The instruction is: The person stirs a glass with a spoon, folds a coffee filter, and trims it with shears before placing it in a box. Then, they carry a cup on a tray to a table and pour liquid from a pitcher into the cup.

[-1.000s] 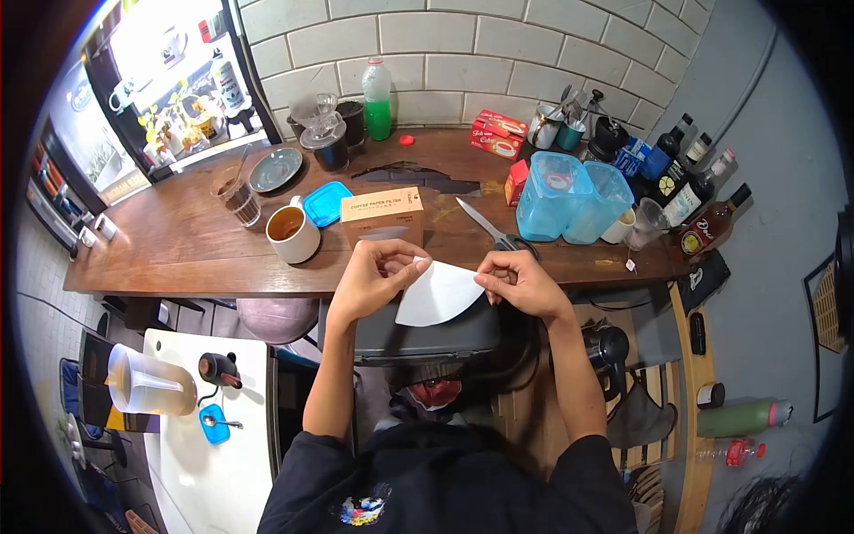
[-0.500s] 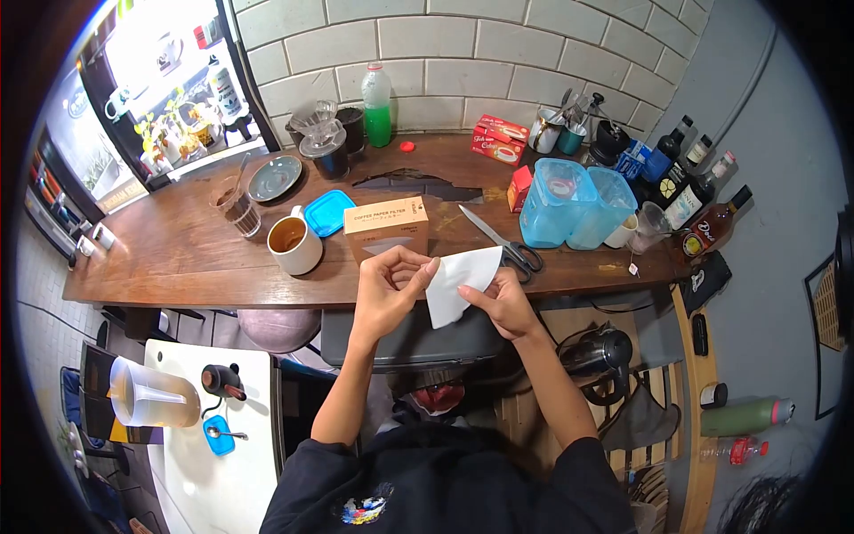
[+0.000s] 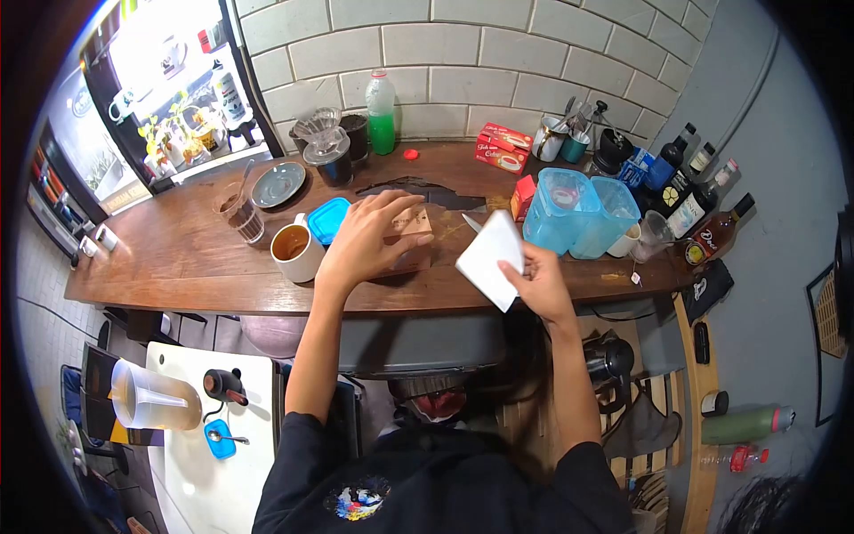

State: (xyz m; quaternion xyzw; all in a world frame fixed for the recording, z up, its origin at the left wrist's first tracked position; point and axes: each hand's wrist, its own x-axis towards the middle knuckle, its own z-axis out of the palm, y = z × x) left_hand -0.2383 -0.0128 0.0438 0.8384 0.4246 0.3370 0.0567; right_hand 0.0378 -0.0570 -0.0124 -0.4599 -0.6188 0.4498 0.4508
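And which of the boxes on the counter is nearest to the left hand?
The brown box, partly covered by the left hand. The large red box and the small red box beside the blue containers are both farther right.

The left hand point(image 3: 366, 242) has let go of the white paper point(image 3: 485, 262), which both hands were pinching near the middle of the frame. It has risen up and left and is now over the box point(image 3: 420, 224), its thumb apart from its fingers, hiding much of the box's top and front; whether it touches the box cannot be told. The right hand point(image 3: 543, 283) now grips the paper alone, having shifted right of centre. The paper, earlier fan-shaped, now shows as a tilted diamond and covers most of the scissors point(image 3: 471, 222), leaving part of the blade visible.
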